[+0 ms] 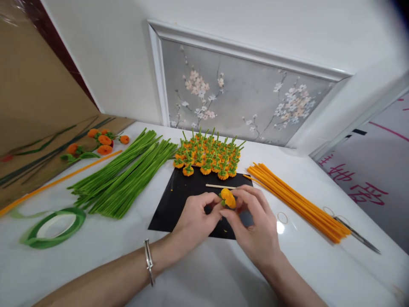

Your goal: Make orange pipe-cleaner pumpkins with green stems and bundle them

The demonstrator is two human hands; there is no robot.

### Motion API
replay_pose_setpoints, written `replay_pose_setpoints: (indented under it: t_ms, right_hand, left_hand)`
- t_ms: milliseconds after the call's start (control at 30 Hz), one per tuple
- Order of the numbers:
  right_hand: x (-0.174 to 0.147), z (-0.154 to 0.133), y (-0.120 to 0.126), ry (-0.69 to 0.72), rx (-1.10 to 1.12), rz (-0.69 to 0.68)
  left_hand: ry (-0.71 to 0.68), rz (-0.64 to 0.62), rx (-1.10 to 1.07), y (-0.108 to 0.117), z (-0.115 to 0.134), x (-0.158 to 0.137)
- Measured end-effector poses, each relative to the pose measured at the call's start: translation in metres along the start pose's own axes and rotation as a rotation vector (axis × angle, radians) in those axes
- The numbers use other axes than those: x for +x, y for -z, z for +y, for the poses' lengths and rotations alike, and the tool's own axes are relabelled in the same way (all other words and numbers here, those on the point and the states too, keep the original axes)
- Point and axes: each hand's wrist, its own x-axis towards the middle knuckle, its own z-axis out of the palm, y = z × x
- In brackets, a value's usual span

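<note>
Yellow-orange flower (228, 198) sits between your fingertips, over a black mat (166, 209). Your left hand (194, 215) pinches its green base between thumb and forefinger, while your right hand (255, 217) curls round the other side, thumb and forefinger pinching the bloom. Just beyond your fingers lies a pale stick (220, 186); farther off stand clustered small flowers (207, 155). Left of your fingers lie green stems (137, 179), right of them orange stems (297, 200).
</note>
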Motion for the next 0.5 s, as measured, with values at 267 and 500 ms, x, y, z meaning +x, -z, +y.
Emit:
replay_pose_setpoints:
  t_ms: [267,500]
  right_hand:
    - [-0.0037,0.0023,-0.0031,0.077,-0.081,-0.008]
    - [-0.0034,0.0073,-0.0023,0.137,-0.084,0.011]
  left_hand:
    - [-0.203,0.065,0.416,-0.0014,-0.0011,-0.0043]
    - [-0.252,0.001,0.299,-0.0009,0.0029,-0.0049]
